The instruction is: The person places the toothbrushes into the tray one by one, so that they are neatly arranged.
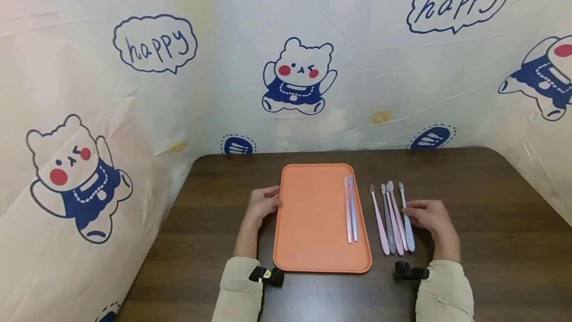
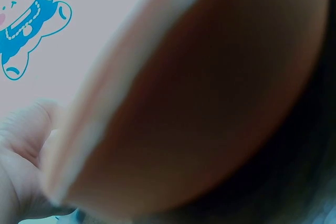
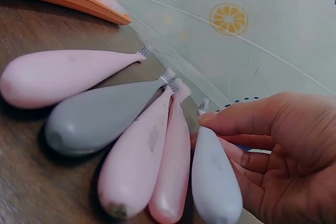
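Note:
My left hand (image 1: pixel 263 205) grips the left rim of an orange tray (image 1: pixel 313 217) that lies on the table; the left wrist view shows the tray's edge large and blurred beside the thumb. On the tray's right side lie a pink toothbrush (image 1: pixel 348 220) and a blue toothbrush (image 1: pixel 354 220), side by side. To the right of the tray, my right hand (image 1: pixel 433 220) pinches a light blue toothbrush (image 3: pixel 216 177) near its neck, thumb on top. Left of it lie two pink toothbrushes close together (image 3: pixel 134 166), a grey toothbrush (image 3: pixel 100 116) and another pink toothbrush (image 3: pixel 63 74).
The dark wooden table (image 1: pixel 210 242) has rounded far corners. Behind and around it hangs a pale curtain (image 1: pixel 232 63) printed with bears and "happy" bubbles. A black wrist strap (image 1: pixel 413 273) sits on the right sleeve, and the left sleeve carries a similar one.

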Demonstrator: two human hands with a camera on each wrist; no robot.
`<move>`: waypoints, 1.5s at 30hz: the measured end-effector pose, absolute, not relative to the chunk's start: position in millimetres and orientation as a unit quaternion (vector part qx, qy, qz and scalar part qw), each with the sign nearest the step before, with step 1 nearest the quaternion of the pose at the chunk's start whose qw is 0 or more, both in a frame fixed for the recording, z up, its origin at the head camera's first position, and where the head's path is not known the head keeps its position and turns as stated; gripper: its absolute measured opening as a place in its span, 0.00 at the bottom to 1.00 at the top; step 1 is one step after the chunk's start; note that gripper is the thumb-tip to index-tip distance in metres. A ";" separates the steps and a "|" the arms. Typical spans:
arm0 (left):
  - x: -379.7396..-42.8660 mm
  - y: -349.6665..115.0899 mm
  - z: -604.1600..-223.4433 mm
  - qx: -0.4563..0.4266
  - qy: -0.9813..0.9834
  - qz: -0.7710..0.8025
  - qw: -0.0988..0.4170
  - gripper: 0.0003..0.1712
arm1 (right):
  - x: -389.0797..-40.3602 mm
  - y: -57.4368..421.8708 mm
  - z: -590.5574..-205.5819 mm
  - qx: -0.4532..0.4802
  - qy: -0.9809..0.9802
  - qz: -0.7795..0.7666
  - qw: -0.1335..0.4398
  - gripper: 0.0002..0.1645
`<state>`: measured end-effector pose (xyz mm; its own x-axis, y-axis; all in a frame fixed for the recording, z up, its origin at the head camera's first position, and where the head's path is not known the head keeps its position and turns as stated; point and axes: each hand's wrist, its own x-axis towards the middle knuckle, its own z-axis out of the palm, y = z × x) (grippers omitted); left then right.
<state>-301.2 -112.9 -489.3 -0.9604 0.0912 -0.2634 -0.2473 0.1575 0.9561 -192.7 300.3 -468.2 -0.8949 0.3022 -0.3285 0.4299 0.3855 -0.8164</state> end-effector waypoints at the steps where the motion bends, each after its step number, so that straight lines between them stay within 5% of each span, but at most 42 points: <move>1: -301.2 -113.2 -489.7 -0.052 0.749 0.647 0.131 0.32 | -192.6 300.2 -468.2 0.221 0.831 -0.506 0.061 0.28; 45: -300.0 -114.2 -488.5 -0.049 0.738 0.660 0.128 0.31 | -196.0 286.1 -454.0 0.241 0.833 -0.496 0.032 0.27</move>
